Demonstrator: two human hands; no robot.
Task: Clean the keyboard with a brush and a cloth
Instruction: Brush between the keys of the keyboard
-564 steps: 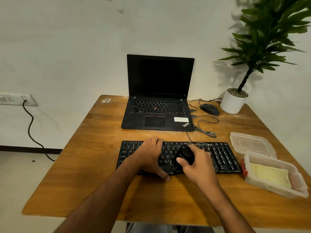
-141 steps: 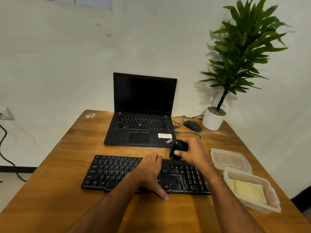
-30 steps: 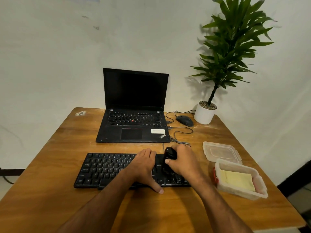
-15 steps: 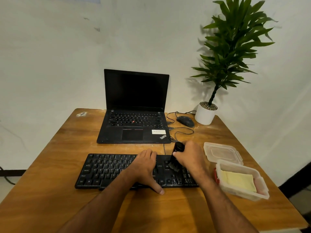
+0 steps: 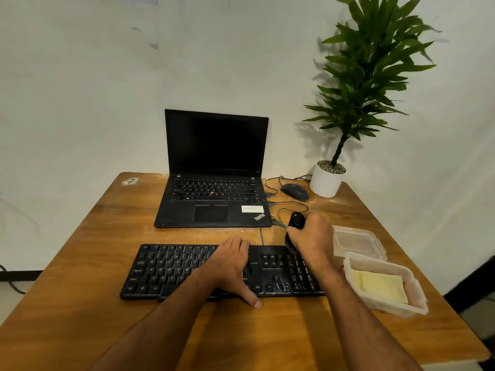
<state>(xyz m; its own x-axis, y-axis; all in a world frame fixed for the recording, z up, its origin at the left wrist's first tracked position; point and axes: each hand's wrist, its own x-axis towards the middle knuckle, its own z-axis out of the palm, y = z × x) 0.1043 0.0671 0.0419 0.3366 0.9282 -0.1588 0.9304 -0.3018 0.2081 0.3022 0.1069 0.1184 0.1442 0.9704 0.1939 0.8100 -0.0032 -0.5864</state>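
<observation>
Brush (image 5: 294,226) bristles hidden behind right hand (image 5: 312,236); keyboard (image 5: 171,269) legends blurred.

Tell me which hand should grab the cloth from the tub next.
Right, probably. The right hand is beside the tub holding the cloth, though it grips the brush and must put it down first. The left hand rests on the keyboard, steadying it, farther away.

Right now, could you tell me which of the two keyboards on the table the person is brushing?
The separate black keyboard nearest the person: the left hand rests on it and the right hand holds the brush at its far edge. The laptop lies untouched.
</observation>
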